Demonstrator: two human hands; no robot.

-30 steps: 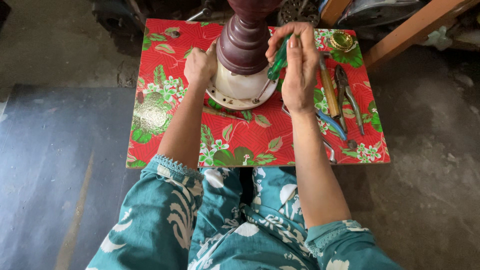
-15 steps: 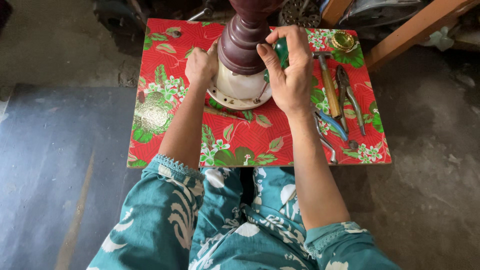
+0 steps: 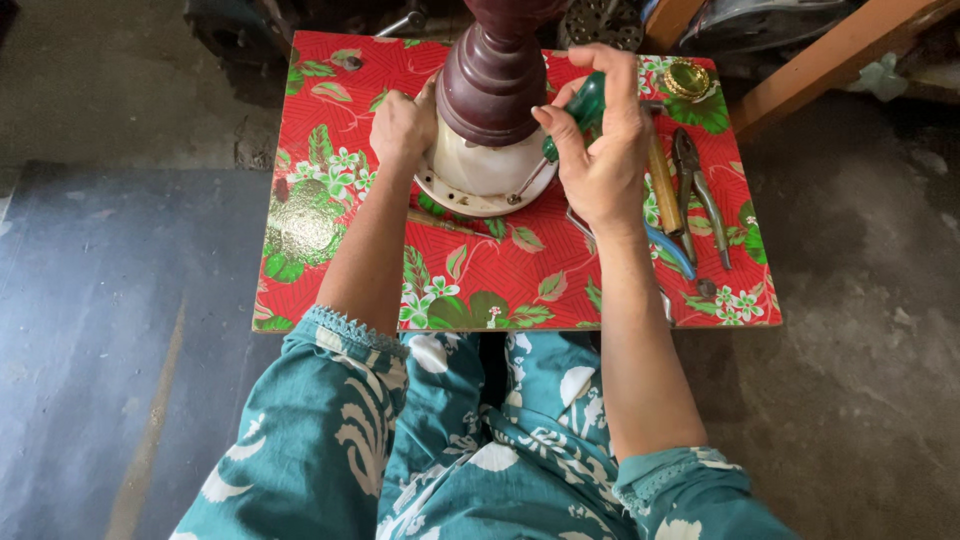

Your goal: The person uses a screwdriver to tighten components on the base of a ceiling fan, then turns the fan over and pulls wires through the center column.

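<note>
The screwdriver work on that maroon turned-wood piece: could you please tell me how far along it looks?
Done: the maroon turned-wood piece stands on its white round base, with pliers laid out on the red floral table.
In hand: the left hand steadies the base; the right hand drives a green-handled screwdriver at it.
Left: unclear; the screws cannot be seen.

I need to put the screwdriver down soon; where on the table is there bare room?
The table's left part, beside the left hand, and the near strip between both forearms are bare. The right edge is crowded: hammer, pliers, brass piece.
</note>
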